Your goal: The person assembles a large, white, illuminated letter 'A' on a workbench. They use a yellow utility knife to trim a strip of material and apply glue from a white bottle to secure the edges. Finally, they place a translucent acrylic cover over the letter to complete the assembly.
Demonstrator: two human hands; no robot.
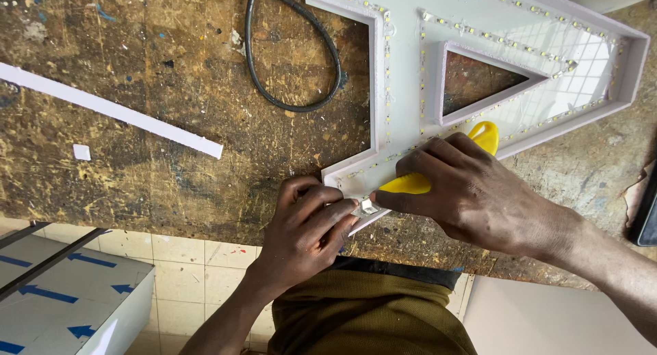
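While the large white letter-shaped sign shell (410, 74) lies flat on the worn, paint-stained wooden workbench (171, 177), its lower corner is being worked on at the bench edge. A yellow-handled utility knife (417, 180) is gripped in the closed right hand (465, 191), with the blade end brought to that corner. The corner is pinched by the curled fingers of the left hand (308, 221). Strips of small lights (479, 37) are already laid along most inner walls, so the fitting seems largely done; only trimming at this corner appears to be left. A white strip (109, 109) and a black cable loop (294, 54) lie unused nearby.
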